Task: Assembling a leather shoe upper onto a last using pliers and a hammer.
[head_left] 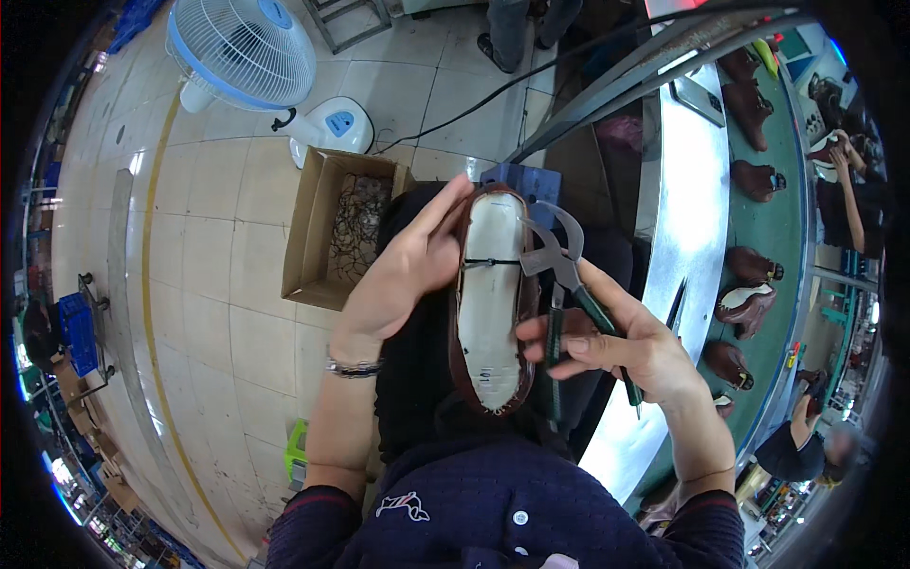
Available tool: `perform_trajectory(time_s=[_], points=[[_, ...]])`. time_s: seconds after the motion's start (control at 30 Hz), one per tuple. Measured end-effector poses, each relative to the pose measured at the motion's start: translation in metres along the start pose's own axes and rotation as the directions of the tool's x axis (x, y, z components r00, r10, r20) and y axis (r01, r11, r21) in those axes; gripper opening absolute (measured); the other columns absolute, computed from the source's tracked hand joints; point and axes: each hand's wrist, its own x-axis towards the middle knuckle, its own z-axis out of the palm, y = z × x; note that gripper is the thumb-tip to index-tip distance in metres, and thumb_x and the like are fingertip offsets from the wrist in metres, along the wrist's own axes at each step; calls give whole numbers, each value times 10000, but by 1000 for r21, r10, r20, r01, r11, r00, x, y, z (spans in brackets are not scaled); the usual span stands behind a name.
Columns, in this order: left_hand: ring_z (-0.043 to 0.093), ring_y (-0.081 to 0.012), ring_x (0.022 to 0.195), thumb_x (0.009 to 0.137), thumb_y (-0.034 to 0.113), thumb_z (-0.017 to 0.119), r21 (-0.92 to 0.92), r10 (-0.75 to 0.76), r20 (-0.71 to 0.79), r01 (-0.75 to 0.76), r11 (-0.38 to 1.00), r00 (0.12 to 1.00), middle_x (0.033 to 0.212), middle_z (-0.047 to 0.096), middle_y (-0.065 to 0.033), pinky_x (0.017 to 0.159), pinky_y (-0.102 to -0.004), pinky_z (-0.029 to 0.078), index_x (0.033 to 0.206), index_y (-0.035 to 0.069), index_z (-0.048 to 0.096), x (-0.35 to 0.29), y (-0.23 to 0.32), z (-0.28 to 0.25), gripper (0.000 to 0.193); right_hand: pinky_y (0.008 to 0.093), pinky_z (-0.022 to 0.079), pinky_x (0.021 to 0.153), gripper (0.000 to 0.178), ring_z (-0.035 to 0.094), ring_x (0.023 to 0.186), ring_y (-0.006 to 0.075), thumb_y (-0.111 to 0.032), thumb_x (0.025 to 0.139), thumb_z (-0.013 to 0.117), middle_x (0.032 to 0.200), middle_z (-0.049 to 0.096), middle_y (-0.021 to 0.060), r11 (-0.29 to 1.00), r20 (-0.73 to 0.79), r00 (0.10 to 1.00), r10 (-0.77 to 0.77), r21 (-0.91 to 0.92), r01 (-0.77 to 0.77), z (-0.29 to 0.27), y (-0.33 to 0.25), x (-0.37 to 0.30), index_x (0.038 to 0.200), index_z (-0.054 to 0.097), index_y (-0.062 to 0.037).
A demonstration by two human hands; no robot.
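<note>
A brown leather shoe upper (459,360) lies sole-side up over my lap, its pale insole (488,313) facing me. A thin black cord or strap (483,262) crosses the insole's middle. My left hand (403,270) steadies the shoe along its left edge, fingertips up by the far end; some fingers are hidden behind it. In my right hand (649,356) is a pair of pincers (552,260) with dark green handles. The pincers' curved jaws are spread apart beside the shoe's right edge, close to the cord's end.
A cardboard box (308,223) with dark stringy scraps stands left of my legs, near a blue-and-white fan (242,57). On my right runs a metal ledge (678,218), then a green conveyor belt (744,228) bearing several brown shoes. People work beyond it.
</note>
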Motion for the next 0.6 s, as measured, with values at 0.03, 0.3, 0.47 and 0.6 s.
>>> perform_trajectory(time_s=[0.03, 0.3, 0.47, 0.6], points=[[344, -188, 1371, 956, 198, 617, -14, 5, 0, -5, 1000, 1000, 1514, 329, -148, 1132, -332, 265, 1527, -5, 182, 6, -2, -1, 746, 322, 541, 821, 699, 633, 1095, 245, -64, 980, 494, 1222, 616, 201, 1000, -9, 1000, 8, -9, -8, 0, 0, 3, 1554, 97, -100], [563, -126, 1077, 975, 154, 530, 450, 25, -270, 103, 887, 963, 1172, 627, -82, 959, -260, 417, 1281, -26, 555, 35, -15, 17, 356, 374, 499, 914, 626, 654, 1024, 282, -125, 1021, 454, 1149, 633, 237, 997, 5, 998, 66, 34, -66, -2, -20, 26, 1545, 113, -93], [578, -137, 1056, 956, 142, 536, 445, 35, -304, 110, 889, 952, 1161, 638, -105, 946, -263, 424, 1262, -34, 572, 36, -16, 20, 355, 375, 548, 823, 644, 645, 878, 222, -99, 1011, 483, 962, 623, 131, 963, -99, 971, 217, -139, -229, 0, -44, 24, 1545, 122, -114], [595, -143, 970, 934, 155, 562, 486, 104, -333, 76, 871, 937, 1082, 653, -121, 861, -267, 448, 1216, -28, 603, 34, -18, 22, 339, 287, 520, 617, 575, 584, 723, 136, -108, 1020, 468, 846, 542, 49, 929, -138, 985, 106, -340, -147, 9, -30, 25, 1517, 180, -81]])
